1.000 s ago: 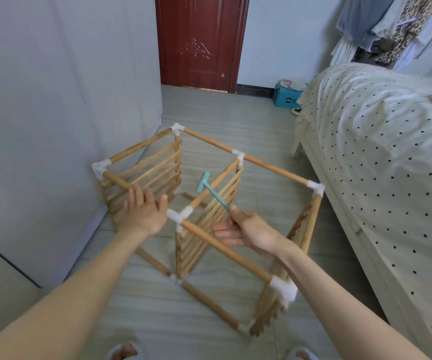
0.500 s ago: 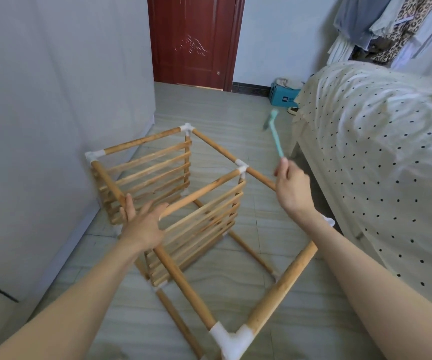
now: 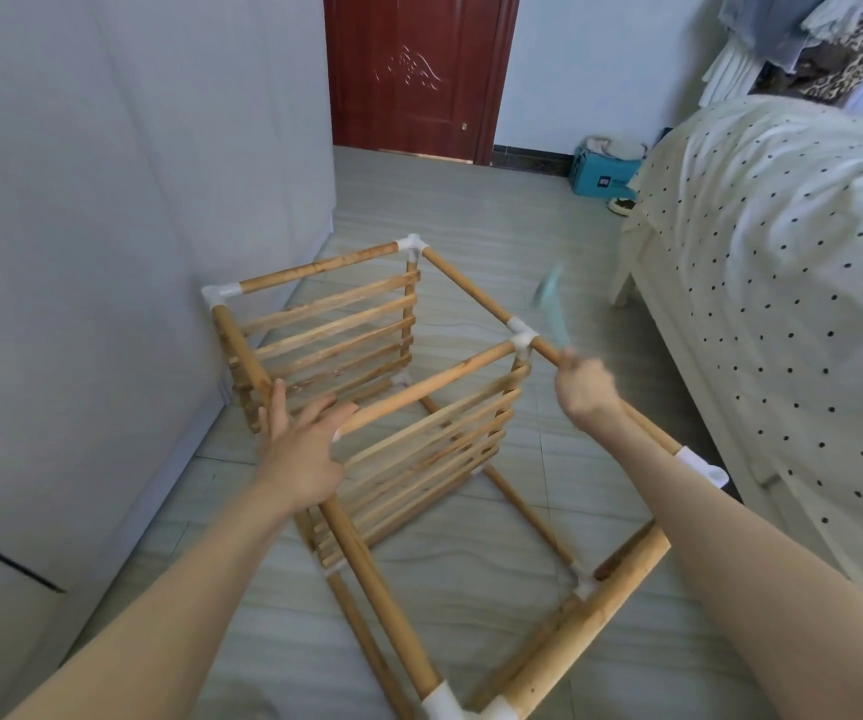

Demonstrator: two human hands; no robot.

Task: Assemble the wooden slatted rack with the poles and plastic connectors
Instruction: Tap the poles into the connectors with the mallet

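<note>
Rack (image 3: 367, 356) under flat left hand (image 3: 305, 454); right hand (image 3: 588, 389) fisted around hammer (image 3: 551, 309).

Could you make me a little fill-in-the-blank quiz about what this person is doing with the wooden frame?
1. The right hand grips a small, motion-blurred ____ hammer.
2. The left hand rests with straight fingers on a wooden ____ of the rack.
3. The poles meet at corner connectors coloured ____.
4. The door behind the rack is dark ____.

Missing words: teal; pole; white; red
</note>
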